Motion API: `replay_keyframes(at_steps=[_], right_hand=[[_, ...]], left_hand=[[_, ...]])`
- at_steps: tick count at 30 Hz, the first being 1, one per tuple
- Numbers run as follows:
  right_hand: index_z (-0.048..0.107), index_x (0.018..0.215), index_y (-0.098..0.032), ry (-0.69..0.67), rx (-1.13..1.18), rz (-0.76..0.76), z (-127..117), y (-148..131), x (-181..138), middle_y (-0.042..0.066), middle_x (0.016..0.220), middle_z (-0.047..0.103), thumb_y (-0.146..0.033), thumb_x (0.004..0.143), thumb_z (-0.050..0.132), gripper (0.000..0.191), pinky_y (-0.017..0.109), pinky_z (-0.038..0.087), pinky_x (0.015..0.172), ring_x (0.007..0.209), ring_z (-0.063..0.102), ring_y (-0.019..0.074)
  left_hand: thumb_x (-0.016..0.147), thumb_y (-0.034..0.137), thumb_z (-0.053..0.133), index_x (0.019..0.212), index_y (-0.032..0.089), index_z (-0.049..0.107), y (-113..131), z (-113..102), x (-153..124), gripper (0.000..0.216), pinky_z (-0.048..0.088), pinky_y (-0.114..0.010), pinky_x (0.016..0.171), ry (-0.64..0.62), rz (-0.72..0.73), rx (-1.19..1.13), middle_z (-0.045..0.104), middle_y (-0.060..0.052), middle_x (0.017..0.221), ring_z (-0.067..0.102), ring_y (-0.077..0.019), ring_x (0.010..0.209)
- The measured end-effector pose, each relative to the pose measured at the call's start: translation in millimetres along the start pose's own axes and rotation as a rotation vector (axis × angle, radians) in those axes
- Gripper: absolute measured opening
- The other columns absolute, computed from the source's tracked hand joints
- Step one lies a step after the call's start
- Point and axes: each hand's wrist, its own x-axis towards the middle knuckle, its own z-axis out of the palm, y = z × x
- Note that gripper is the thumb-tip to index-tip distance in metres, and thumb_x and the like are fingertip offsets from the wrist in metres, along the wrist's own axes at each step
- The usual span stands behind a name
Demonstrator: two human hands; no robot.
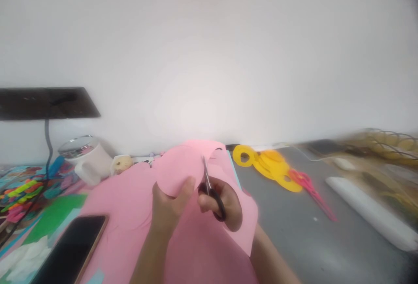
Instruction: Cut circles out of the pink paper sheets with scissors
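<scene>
My left hand (171, 203) grips a sheet of pink paper (178, 168), thumb on top and fingers out of sight behind it. The part it holds has a rounded outline. Black-handled scissors (206, 175) are in my right hand (227, 203), with fingers through the handle loops. The blades point up and away from me, against the right edge of the rounded pink piece. A strip of the same paper curls away to the right of the blades and hangs down over my right wrist. More pink paper (117, 197) lies beneath and to the left.
A black phone (73, 249) lies at the lower left, near green paper (55, 214). Behind stands a white mug (94, 160). Yellow paper cutouts (269, 164) and pink scissors (313, 190) rest on the grey table (294, 236). A long white object (369, 212) lies far right.
</scene>
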Motion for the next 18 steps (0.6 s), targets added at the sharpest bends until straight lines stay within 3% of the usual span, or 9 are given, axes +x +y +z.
replay_keyframes(at_steps=[9, 12, 15, 18], right_hand=[[0.058, 0.08, -0.018, 0.079, -0.048, 0.032, 1, 9, 0, -0.005, 0.053, 0.052, -0.024, 0.064, 0.067, 0.019, 0.027, 0.044, 0.05, 0.05, 0.052, 0.0135], [0.058, 0.076, -0.019, 0.07, -0.019, 0.045, 3, 13, 1, -0.005, 0.051, 0.052, -0.03, 0.063, 0.072, 0.022, 0.026, 0.042, 0.049, 0.049, 0.05, 0.013], [0.055, 0.069, -0.019, 0.041, 0.036, 0.035, 5, 15, 2, -0.004, 0.053, 0.051, -0.039, 0.059, 0.078, 0.032, 0.025, 0.039, 0.049, 0.049, 0.047, 0.0114], [0.055, 0.069, -0.018, 0.016, 0.053, 0.001, 3, 13, 4, -0.005, 0.055, 0.047, -0.042, 0.058, 0.08, 0.036, 0.024, 0.034, 0.048, 0.05, 0.042, 0.01]], left_hand=[[0.058, 0.03, 0.074, 0.072, 0.014, 0.065, -7, 1, 3, 0.023, 0.051, -0.028, 0.056, -0.026, 0.036, -0.122, 0.068, -0.005, 0.067, 0.064, -0.0215, 0.067], [0.058, 0.029, 0.074, 0.072, 0.015, 0.064, -3, 4, 0, 0.022, 0.052, -0.028, 0.058, 0.008, 0.04, -0.118, 0.069, -0.005, 0.069, 0.065, -0.0208, 0.068], [0.064, 0.031, 0.07, 0.063, 0.018, 0.061, 3, 7, -5, 0.016, 0.051, -0.028, 0.052, -0.024, 0.034, -0.061, 0.064, -0.001, 0.056, 0.062, -0.0182, 0.057], [0.064, 0.032, 0.07, 0.067, 0.017, 0.064, 3, 7, -5, 0.016, 0.054, -0.032, 0.064, -0.036, 0.058, -0.022, 0.068, -0.003, 0.065, 0.066, -0.0217, 0.068]])
